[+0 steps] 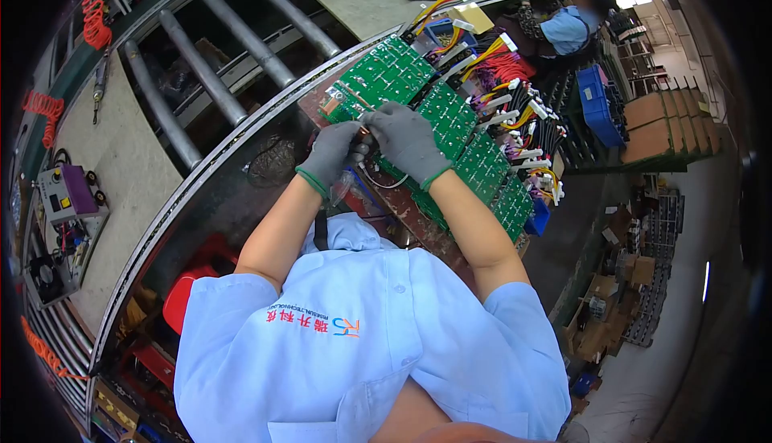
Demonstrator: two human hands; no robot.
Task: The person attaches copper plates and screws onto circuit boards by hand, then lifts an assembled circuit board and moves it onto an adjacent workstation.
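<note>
Both hands wear grey gloves with green cuffs and meet at the near-left end of the green circuit boards. My left hand has its fingers closed, and my right hand pinches close beside it. A small copper-coloured piece shows between the fingertips; its kind and which hand grips it are unclear. Below the fingers, a thin pale cable loops between the hands; its ends are hidden. More boards lie in a row to the right of my right hand, with wire bundles along their far edge.
A curved metal rail borders the bench, with steel rollers beyond. Blue bins stand by the boards. A co-worker in a blue shirt sits at the upper right. A red stool is at lower left; a screwdriver hangs from an orange coiled hose.
</note>
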